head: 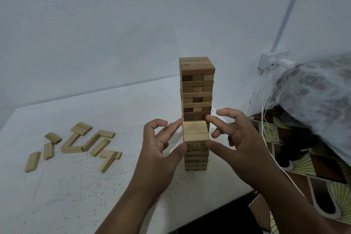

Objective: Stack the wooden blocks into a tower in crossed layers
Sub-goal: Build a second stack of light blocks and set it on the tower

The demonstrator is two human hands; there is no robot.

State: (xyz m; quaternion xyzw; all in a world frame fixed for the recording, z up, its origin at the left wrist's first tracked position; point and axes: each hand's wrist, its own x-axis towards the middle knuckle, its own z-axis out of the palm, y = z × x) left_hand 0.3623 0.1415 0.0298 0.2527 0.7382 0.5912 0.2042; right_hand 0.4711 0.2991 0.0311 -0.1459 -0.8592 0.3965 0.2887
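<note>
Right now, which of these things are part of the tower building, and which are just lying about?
Part of the job:
near tower
top layer, touched by left hand and right hand
loose blocks

Just there:
tall tower
wall socket
white cord
patterned cloth

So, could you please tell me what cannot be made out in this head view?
- Markings on the near tower: too small and blurred.
- Foot of the far tower: hidden behind the near tower.
- Whether the left hand and right hand press the top layer: unclear.
</note>
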